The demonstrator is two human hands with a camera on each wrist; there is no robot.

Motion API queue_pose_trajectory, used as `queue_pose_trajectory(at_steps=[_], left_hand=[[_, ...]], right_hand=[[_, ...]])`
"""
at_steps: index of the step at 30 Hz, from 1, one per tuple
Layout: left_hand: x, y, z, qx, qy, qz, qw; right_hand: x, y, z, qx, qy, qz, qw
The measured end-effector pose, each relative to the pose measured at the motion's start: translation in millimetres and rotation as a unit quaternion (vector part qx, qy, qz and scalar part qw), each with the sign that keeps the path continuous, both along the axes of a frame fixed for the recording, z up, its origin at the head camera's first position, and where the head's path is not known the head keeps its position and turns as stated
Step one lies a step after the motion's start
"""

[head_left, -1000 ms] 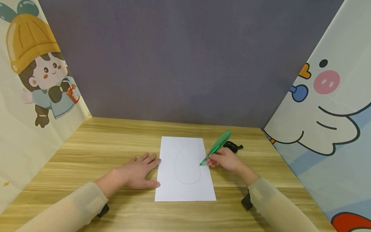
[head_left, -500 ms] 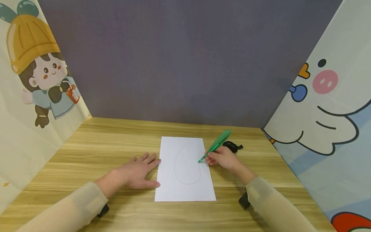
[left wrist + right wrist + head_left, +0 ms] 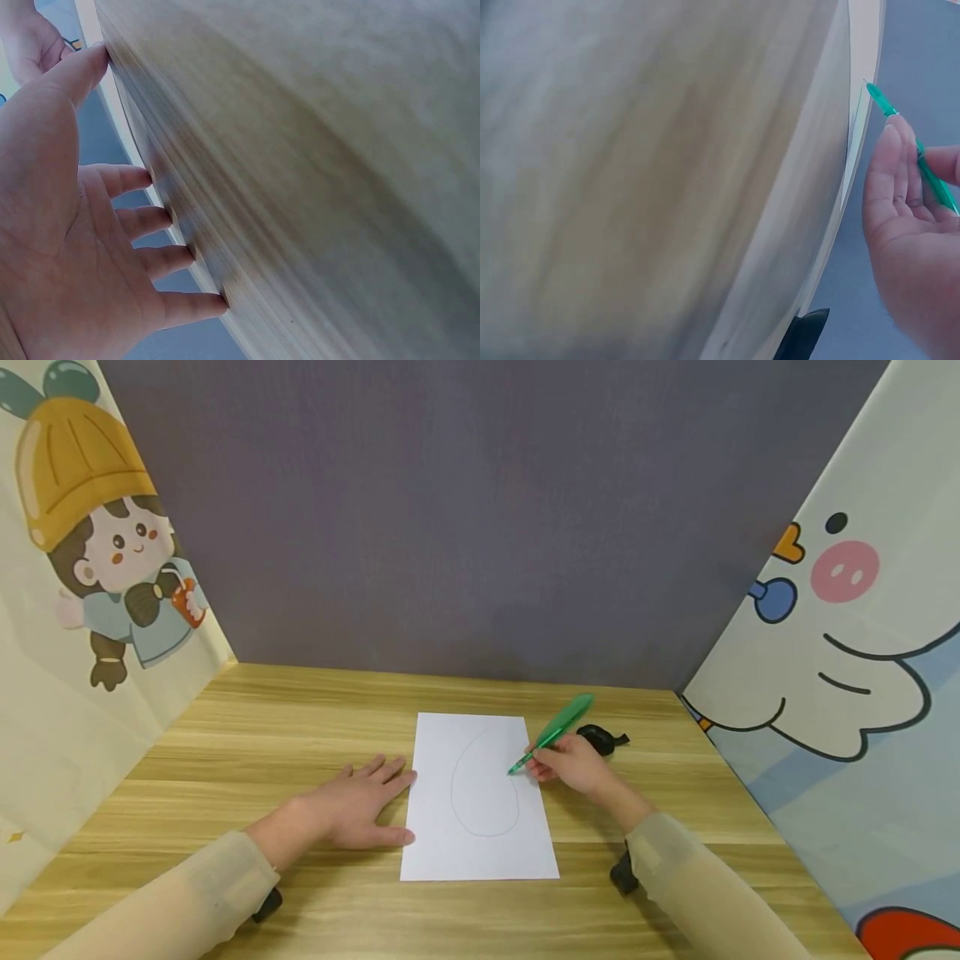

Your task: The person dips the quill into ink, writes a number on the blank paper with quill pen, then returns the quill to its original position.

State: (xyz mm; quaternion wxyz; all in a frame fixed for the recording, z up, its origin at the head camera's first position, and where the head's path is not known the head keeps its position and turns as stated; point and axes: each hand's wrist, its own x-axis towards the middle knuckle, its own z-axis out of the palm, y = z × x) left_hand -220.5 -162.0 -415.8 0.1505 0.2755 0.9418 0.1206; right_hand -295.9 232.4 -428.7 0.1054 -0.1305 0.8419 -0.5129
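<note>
A white sheet of paper (image 3: 435, 860) lies on the wooden table, with a thin grey curved outline (image 3: 483, 836), open at the upper right, drawn on it. My right hand (image 3: 573, 764) pinches a green pen (image 3: 564, 717) with a leaf-like top. Its tip meets the paper, or nearly so, at the end of the line. In the right wrist view the pen (image 3: 881, 99) passes between thumb and fingers. Flat on the table, my left hand (image 3: 360, 806) has its fingers spread; its thumb and index fingertip are at the paper's left edge. The left wrist view shows the palm (image 3: 82, 247) from below.
Behind my right hand lies a small black object (image 3: 597, 739) with a short strap. A dark grey panel (image 3: 465, 527) rises at the table's back. Printed cartoon panels stand at the left (image 3: 45, 735) and right (image 3: 840, 693).
My right hand has moved up and to the left with the pen, and the right side of the drawn line has grown upward. The left hand and the paper have stayed in place.
</note>
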Motion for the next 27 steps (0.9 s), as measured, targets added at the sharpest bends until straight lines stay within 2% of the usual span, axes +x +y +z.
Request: queue_pose_trajectory(at_steps=[13,27], left_hand=[[-0.8,-0.5,-1.5,-0.003,0.002,-0.003,1.0],[-1.2,-0.3,-2.9,-0.001,0.005,0.0,1.0]], right_hand=[[-3.1,-10.7,0.8,-0.01,-0.019,-0.015,1.0],[-6.3,-21.0,-1.9,-0.02,-0.017,-0.007,1.0]])
